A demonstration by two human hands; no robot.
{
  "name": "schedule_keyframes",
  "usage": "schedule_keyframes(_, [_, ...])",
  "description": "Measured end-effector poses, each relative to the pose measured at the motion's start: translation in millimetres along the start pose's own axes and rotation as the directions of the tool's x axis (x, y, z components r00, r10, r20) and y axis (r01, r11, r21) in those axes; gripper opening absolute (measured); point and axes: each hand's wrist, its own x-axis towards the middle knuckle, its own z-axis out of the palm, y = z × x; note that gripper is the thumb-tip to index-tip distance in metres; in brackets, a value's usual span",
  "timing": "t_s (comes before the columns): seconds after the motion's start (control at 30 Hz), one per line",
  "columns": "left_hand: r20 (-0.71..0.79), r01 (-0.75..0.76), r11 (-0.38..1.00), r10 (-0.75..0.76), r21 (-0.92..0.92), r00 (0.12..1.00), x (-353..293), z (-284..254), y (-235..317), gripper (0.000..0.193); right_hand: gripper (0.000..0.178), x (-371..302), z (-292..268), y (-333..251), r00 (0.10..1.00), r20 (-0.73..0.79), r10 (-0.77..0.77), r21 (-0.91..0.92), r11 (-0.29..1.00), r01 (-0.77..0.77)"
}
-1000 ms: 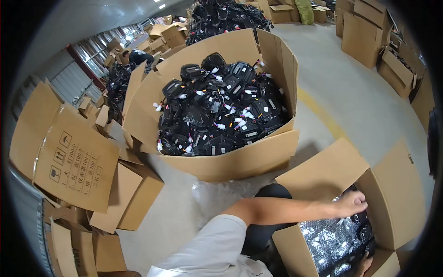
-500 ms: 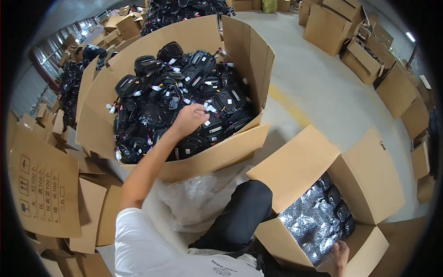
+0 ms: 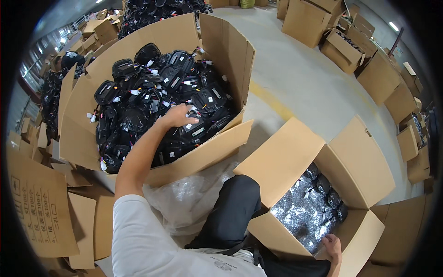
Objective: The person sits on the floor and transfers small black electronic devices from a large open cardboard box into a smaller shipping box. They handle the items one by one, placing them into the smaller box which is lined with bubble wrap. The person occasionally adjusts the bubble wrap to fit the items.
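Upper left: large brown cardboard carton [image 3: 226, 60], heaped with black plastic-cased units [image 3: 134, 117] with white plugs; plenty left. Lower right: smaller open brown carton [image 3: 279, 161], seemingly part-filled; dark rounded units [image 3: 333, 200] beside silvery bubble wrap [image 3: 300, 212]. Over heap: left hand [image 3: 177, 115], thumb spread from fingers. At wrap's lower edge: right hand [image 3: 332, 247], curled; can't tell if pinching.

One left hand [image 3: 176, 116], one right hand [image 3: 332, 247], two open cartons [image 3: 226, 64] nearby, four black instrument units [image 3: 333, 200] beside bubble wrap [image 3: 295, 212], one co-worker [image 3: 72, 58]; heaped wired units [image 3: 134, 119] are uncountable.
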Motion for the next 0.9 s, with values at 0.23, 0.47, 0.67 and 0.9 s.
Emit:
schedule_keyframes(0.23, [-0.19, -0.068, 0.997, 0.073, 0.033, 0.979, -5.2, 6.2, -3.9, 0.071, 0.033, 10.2, 5.4, 6.6, 0.997, 0.007, -0.077, 0.062, 0.995, 0.077])
schedule_keyframes(0.47, [-0.232, -0.07, 0.994, 0.088, 0.088, 0.969, -6.3, -11.3, 52.1, 0.071, 0.029, -1.0, -2.0, 16.7, 0.998, -0.042, -0.05, 0.082, 0.995, 0.053])
schedule_keyframes(0.67, [-0.181, -0.068, 0.903, 0.158, 0.425, 0.971, 2.9, -2.0, 53.6, 0.032, 0.021, -2.2, -4.0, 17.4, 0.997, 0.02, -0.076, 0.112, 0.991, 0.073])
schedule_keyframes(0.9, [-0.398, -0.024, 0.978, 0.107, 0.208, 0.911, -13.6, -9.8, 59.4, 0.022, 0.042, -19.8, -14.3, -5.2, 0.996, 0.065, -0.066, 0.025, 0.998, 0.065])
